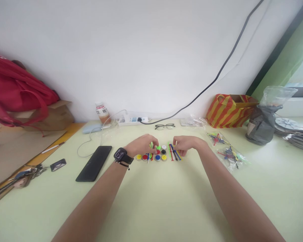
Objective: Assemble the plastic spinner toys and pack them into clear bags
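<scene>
Several small round discs in clear rims lie in short rows at the middle of the table, among them a blue disc [158,157], a black disc [163,152] and a white disc [164,147]. My left hand [140,144], with a black watch on its wrist, bends over them with curled fingers. Thin coloured plastic sticks [148,157] show beneath it. To the right of the discs is a row of red, blue, black and yellow sticks [172,154]. My right hand [185,144] touches or hovers at that row, fingers bent together. What either hand's fingertips hold is too small to tell.
Glasses [165,126] and a power strip [133,121] lie behind the hands. A black phone [94,163] is at left, near a bottle [102,113]. Clear bags of coloured parts [228,153] lie at right, before a striped bag [223,111] and grey bag [262,126].
</scene>
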Demonstrator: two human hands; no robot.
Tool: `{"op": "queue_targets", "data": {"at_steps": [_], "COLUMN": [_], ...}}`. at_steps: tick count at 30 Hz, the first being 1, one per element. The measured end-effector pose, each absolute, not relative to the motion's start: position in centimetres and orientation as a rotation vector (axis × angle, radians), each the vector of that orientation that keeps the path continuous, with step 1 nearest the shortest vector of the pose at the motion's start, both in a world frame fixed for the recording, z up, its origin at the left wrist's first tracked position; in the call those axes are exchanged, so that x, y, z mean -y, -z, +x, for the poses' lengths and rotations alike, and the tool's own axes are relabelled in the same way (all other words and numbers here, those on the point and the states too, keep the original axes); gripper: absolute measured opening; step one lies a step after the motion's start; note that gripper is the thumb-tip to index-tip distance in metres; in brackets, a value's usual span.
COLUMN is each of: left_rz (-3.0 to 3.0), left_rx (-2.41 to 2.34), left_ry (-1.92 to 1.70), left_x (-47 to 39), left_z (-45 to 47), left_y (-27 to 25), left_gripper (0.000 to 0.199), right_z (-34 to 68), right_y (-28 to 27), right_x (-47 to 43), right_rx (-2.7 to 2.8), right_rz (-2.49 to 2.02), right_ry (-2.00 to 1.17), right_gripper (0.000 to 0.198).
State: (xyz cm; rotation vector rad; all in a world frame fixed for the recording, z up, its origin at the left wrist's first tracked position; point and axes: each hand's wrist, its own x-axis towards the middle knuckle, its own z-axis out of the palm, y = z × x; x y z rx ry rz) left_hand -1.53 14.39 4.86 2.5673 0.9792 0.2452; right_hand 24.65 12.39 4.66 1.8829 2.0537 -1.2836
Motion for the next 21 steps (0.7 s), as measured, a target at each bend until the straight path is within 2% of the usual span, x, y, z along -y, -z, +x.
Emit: {"op": "queue_targets", "data": {"at_steps": [8, 12, 21], "left_rz": [2.555, 2.552, 2.525], "left_rx": [-1.145, -1.247, -1.165], "left_ry": [-0.378, -0.391, -0.401], "left_x": [-15.0, -15.4, -15.7], "left_z": [-2.6, -2.8, -2.0], "left_y": [-4.8, -3.8, -3.0], "left_gripper": [0.029, 0.032, 0.032], "right_z": [23.7, 22.9, 22.1], "right_y": [-4.4, -4.1, -3.6], "right_x": [-12.4, -12.5, -12.6], "right_rx": [-2.134, -2.206, -2.360], "right_rz": [1.850, 1.785, 1.729], "right_ry": [1.251, 1.196, 1.024], "right_gripper": [0.037, 0.035, 0.028]}}
